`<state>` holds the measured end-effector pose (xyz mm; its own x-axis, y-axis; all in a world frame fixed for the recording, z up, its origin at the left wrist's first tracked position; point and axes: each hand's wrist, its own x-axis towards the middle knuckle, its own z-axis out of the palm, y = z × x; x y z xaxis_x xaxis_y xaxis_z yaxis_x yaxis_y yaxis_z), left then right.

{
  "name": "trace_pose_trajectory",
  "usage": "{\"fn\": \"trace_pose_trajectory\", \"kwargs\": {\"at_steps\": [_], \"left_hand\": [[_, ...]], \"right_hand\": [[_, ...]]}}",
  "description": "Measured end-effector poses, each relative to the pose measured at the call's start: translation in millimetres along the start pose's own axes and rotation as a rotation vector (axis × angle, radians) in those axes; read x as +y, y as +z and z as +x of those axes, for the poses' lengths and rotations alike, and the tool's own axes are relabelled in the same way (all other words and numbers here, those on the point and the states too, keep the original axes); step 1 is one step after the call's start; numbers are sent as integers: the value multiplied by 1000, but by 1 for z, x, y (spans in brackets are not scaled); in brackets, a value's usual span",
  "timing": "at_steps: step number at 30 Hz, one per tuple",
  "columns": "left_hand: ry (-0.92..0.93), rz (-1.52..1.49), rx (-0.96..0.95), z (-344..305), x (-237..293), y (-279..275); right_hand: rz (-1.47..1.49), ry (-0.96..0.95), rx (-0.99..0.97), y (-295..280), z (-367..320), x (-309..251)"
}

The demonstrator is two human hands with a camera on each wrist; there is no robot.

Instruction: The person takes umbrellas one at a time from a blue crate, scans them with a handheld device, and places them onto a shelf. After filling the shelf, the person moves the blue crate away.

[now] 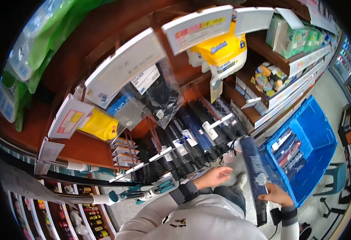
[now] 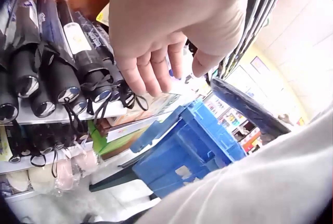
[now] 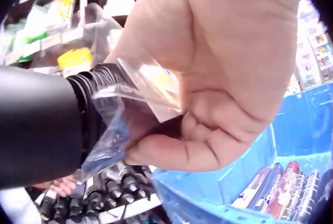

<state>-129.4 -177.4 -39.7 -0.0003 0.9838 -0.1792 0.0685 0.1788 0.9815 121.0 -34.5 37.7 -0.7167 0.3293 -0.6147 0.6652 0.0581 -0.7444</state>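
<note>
A dark navy folded umbrella (image 1: 254, 166) in clear plastic wrap is gripped by my right hand (image 1: 275, 195) near its black handle. In the right wrist view the thumb and fingers curl round the wrap beside the black handle (image 3: 39, 125). My left hand (image 1: 213, 178) holds nothing, its fingers loosely bent, in front of the shelf of umbrellas (image 2: 65, 73). Beside the right hand stands a blue crate (image 1: 317, 108), with several wrapped umbrellas (image 3: 283, 190) lying in it, some navy, one dark red.
Above the umbrellas hang packs of socks (image 1: 147, 80) and a yellow pack (image 1: 223, 52) behind price tags. A metal pole with a teal clamp (image 1: 155, 192) runs along the shelf at left. A green stool (image 1: 335, 178) stands beyond the crate.
</note>
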Motion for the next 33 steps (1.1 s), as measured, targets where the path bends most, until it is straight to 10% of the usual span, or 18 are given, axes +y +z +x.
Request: {"fn": "trace_pose_trajectory", "kwargs": {"at_steps": [10,19,33], "left_hand": [[-401,-753,436,-79,-32,-50],[-306,-822,923,-87,-50,-96],[-29,-856,1267,-81,-119,-173]], "right_hand": [[-501,-220,-239,102,121,-75],[-653,-227,27,194,180,-137],[-262,-375,-84,234,212,-63]]}}
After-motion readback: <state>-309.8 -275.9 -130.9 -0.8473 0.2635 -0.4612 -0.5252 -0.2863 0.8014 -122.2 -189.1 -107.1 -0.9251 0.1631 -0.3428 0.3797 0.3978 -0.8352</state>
